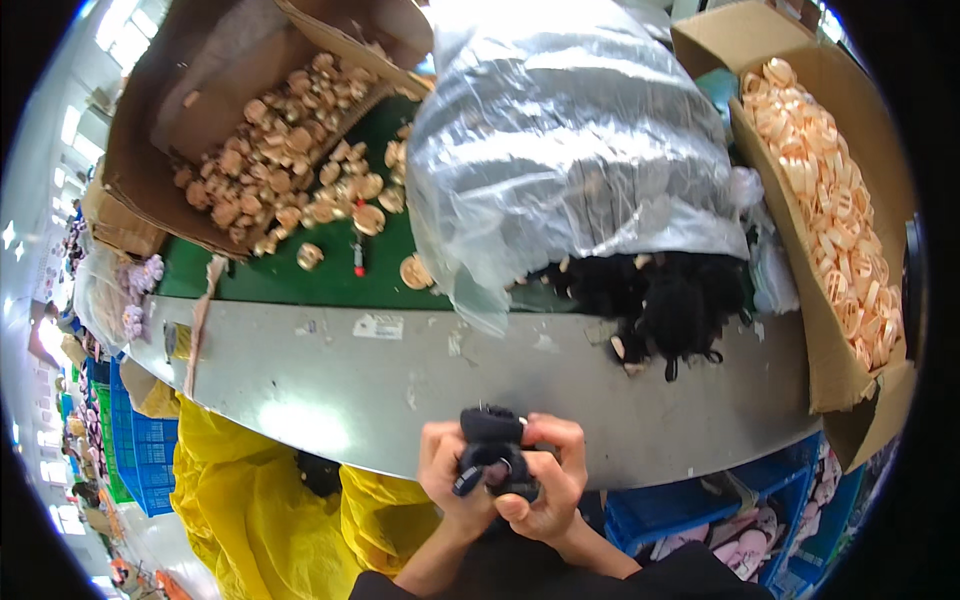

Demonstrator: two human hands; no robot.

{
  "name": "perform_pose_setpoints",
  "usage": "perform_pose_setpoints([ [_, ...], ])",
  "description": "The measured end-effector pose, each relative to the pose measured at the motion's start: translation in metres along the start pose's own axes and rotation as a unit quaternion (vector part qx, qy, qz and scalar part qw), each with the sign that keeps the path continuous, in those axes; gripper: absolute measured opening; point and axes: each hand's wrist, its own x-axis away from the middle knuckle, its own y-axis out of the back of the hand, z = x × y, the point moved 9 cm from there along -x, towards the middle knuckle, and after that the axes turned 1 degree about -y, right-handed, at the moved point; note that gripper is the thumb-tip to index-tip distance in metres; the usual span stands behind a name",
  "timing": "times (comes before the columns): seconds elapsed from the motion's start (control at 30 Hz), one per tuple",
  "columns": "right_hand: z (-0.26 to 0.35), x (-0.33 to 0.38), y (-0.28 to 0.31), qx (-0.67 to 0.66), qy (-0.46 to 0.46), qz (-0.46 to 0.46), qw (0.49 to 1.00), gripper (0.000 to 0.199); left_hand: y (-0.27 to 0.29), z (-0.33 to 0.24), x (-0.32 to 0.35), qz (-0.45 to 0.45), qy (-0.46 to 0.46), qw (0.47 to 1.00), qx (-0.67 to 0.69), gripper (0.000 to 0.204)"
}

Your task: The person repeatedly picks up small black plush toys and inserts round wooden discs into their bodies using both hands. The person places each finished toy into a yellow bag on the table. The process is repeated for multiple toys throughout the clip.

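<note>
Both my hands grip a small black plush piece over the near edge of the grey metal table. My left hand is closed round its left side. From the right, my right hand pinches it, fingers and thumb pressed in. A dark opening shows in the piece; whether something sits inside I cannot make out. Beyond my hands, a pile of black plush pieces spills from the mouth of a large clear plastic bag.
A cardboard box at far left spills round beige plastic parts onto a green surface. A red-tipped tool lies there. Another box at right holds peach plastic parts. Below are yellow cloth and blue crates.
</note>
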Motion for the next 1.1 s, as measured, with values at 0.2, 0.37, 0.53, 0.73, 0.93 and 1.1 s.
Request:
perform_pose_setpoints([
  [0.2, 0.000, 0.005, 0.028, -0.086, -0.029, 0.006, 0.996, 0.013, -0.013, 0.003, 0.027, 0.110, 0.098, 0.974, 0.173, 0.051],
  [0.37, 0.045, 0.015, 0.048, 0.107, 0.148, 0.069, 0.981, 0.016, -0.009, -0.043, 0.028, 0.192, 0.129, 0.902, 0.364, 0.076],
  [0.53, 0.079, 0.038, 0.049, 0.148, 0.266, 0.085, 0.949, 0.017, 0.002, -0.063, 0.033, 0.280, 0.054, 0.942, 0.177, 0.062],
  [0.73, 0.080, 0.053, 0.063, 0.038, 0.217, 0.079, 0.972, 0.033, 0.013, -0.063, 0.059, 0.251, -0.002, 0.957, 0.145, 0.058],
  [0.93, 0.069, 0.056, 0.060, 0.014, 0.112, 0.109, 0.988, 0.048, 0.014, -0.075, 0.066, 0.208, -0.127, 0.962, 0.126, 0.055],
  [1.1, 0.061, 0.057, 0.056, -0.021, 0.071, 0.148, 0.986, 0.046, 0.017, -0.075, 0.066, 0.204, -0.191, 0.953, 0.120, 0.043],
])
